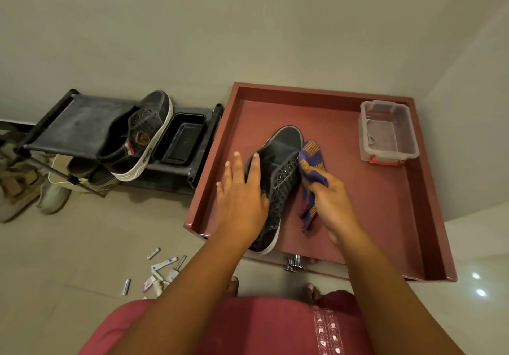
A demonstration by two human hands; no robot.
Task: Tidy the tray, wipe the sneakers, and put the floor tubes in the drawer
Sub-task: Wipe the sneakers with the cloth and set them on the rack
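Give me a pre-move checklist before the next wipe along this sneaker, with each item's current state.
1. Left hand steadies the sneaker: ok, its fingers rest on the shoe.
2. Right hand holds the cloth: ok, pinched.
3. Cloth touching the sneaker's side: ok, at the eyelets.
4. Sneaker lies fully inside the red tray: not ok, its end overhangs the near edge.
5. Clear plastic box out of the wiping path: ok, at the far corner.
6. Sneaker's far side clean: cannot tell.

Clear box (387, 131) in tray's (311, 94) corner
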